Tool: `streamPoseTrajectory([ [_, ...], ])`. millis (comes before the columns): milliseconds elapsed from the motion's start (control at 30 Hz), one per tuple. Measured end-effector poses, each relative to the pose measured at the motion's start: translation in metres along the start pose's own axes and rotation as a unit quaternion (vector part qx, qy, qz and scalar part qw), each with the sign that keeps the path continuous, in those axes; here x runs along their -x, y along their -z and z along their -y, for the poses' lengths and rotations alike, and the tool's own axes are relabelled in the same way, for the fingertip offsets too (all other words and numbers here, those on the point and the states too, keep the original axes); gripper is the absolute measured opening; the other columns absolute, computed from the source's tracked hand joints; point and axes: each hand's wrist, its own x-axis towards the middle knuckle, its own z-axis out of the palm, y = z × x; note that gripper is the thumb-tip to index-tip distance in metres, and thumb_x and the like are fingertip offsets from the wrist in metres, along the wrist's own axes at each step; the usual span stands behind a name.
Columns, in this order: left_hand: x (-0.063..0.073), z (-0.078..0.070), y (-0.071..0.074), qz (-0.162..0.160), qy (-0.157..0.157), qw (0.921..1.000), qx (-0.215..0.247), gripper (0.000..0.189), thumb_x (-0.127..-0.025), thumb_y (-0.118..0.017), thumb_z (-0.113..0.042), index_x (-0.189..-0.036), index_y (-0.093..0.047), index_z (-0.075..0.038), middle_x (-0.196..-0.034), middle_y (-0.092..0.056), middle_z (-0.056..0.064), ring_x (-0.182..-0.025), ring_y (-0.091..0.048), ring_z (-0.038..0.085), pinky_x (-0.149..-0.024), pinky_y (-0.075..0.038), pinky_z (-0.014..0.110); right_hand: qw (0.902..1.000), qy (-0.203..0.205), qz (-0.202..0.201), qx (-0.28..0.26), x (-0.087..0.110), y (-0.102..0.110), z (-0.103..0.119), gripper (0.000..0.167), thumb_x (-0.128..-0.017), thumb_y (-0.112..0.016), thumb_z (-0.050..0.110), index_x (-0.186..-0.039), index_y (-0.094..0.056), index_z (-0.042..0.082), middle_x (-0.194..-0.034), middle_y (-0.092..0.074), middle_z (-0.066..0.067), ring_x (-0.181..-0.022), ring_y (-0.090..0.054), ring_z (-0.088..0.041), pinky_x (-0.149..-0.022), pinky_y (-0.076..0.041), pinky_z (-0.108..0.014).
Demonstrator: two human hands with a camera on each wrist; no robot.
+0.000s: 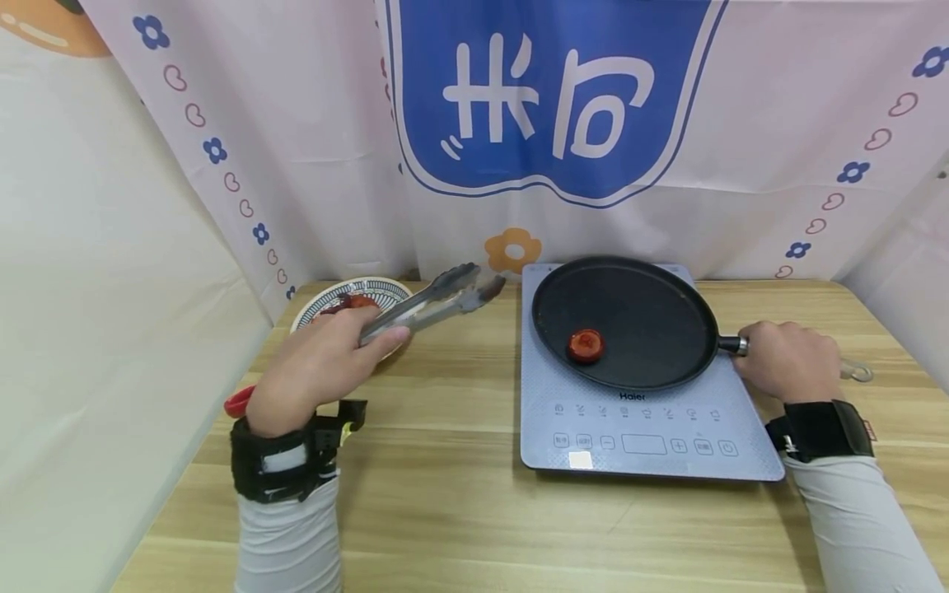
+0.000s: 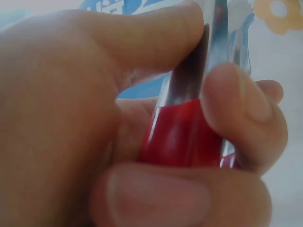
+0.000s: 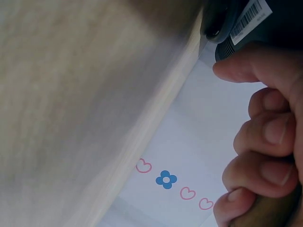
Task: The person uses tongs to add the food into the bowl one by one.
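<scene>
My left hand (image 1: 319,362) grips metal tongs (image 1: 442,298) by their red handle grips (image 2: 177,135). Their tips point right, slightly apart with nothing between them, over the table left of the stove. Partly hidden behind that hand is a patterned plate (image 1: 387,291) holding reddish food pieces (image 1: 362,301). My right hand (image 1: 789,360) is wrapped around the handle (image 1: 732,345) of a flat black frying pan (image 1: 638,321). One round reddish-brown food piece (image 1: 586,346), its kind unclear, lies in the pan near its front-left edge.
Under the pan is a flat Haier induction cooker (image 1: 541,412) with touch controls along its front. Both stand on a wooden table (image 1: 445,494). A white cloth printed with a blue emblem (image 1: 549,99) hangs behind the table, and pale sheets close off the sides.
</scene>
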Motion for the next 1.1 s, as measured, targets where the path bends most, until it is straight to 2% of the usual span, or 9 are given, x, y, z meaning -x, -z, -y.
streamPoseTrajectory([
  [367,0.000,0.014,0.003,0.008,0.026,0.9996,0.004,0.049,-0.108,-0.050,-0.058,-0.109,-0.066,-0.011,-0.083,-0.055,0.005,-0.081,-0.055,0.023,-0.063,-0.040,0.033,1.0000,0.001,-0.007,0.001,0.000,-0.001,-0.001,0.024,-0.088,-0.070,0.015,-0.066,-0.061,0.013,-0.058,-0.048,-0.002,-0.055,-0.046,-0.026,-0.049,-0.030,-0.038],
  [633,0.000,0.020,0.005,0.006,0.019,0.9998,-0.003,0.053,-0.107,-0.050,-0.060,-0.108,-0.067,-0.010,-0.082,-0.056,0.005,-0.082,-0.056,0.024,-0.065,-0.040,0.033,1.0000,0.002,-0.005,0.000,-0.002,-0.001,-0.001,0.021,-0.088,-0.070,0.015,-0.068,-0.062,0.013,-0.058,-0.050,-0.003,-0.055,-0.047,-0.027,-0.048,-0.032,-0.038],
  [867,0.003,0.028,0.009,0.011,0.037,0.9992,0.004,0.062,-0.106,-0.047,-0.066,-0.109,-0.068,-0.007,-0.088,-0.062,0.007,-0.085,-0.058,0.025,-0.066,-0.043,0.033,1.0000,-0.002,-0.003,0.001,-0.002,-0.001,0.000,0.020,-0.088,-0.070,0.016,-0.069,-0.063,0.012,-0.058,-0.051,-0.003,-0.056,-0.047,-0.027,-0.049,-0.032,-0.040],
  [1100,0.005,0.037,0.011,0.029,0.052,0.9979,0.022,0.065,-0.107,-0.045,-0.065,-0.121,-0.066,-0.005,-0.095,-0.063,0.010,-0.087,-0.062,0.029,-0.063,-0.044,0.034,1.0000,-0.003,-0.007,0.004,-0.002,-0.002,0.000,0.020,-0.087,-0.071,0.016,-0.069,-0.064,0.012,-0.058,-0.051,-0.003,-0.055,-0.047,-0.027,-0.048,-0.032,-0.039],
])
